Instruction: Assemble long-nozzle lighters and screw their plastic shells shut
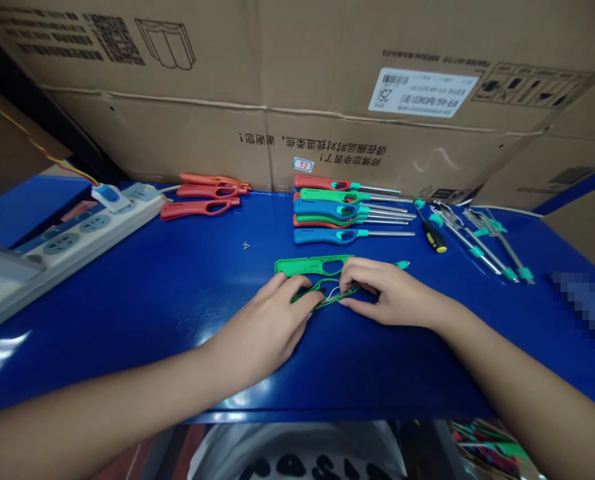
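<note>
A green lighter shell half [331, 301] is held low over the blue table, with a white wire showing inside it. My left hand [275, 317] pinches its handle end between thumb and fingers. At the front end my right hand [390, 292] is closed, fingertips on the shell and a dark part there; its fingers hide most of that part. Just behind lies a matching green shell half [302, 267], hollow side up, partly covered by the right hand. A teal tip [402, 265] sticks out beyond the right hand.
Several assembled lighters [327, 236] lie stacked behind my hands. Red shell halves [200, 209] rest back left, near small metal pieces [246, 245]. A screwdriver [433, 237] and metal lighter tubes [477, 247] are at right. A power strip [77, 247] runs along the left; a cardboard box [202, 133] walls the back.
</note>
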Demonstrator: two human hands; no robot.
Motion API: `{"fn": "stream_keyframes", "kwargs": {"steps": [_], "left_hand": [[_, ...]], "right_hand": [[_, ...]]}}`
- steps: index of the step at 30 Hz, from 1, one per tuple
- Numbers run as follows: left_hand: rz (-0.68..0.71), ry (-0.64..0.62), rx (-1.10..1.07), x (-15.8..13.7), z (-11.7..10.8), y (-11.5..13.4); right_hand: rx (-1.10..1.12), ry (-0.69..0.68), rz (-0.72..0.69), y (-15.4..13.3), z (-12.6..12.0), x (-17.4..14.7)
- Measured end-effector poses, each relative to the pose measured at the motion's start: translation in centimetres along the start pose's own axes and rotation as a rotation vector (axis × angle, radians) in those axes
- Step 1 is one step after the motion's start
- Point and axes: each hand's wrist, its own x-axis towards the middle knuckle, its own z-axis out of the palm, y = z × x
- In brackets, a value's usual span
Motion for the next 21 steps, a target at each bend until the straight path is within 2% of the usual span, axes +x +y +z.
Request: {"fn": "stream_keyframes", "kwargs": {"steps": [13, 21], "left_hand": [[0.019, -0.012, -0.067, 0.19, -0.06, -0.28], [0.025, -0.004, -0.077, 0.37, -0.10, -0.26]], "right_hand": [[0.024, 0.111, -0.007, 0.57, 0.56, 0.23], [0.048, 0.031, -0.048, 0.13, 0.11, -0.03]]}}
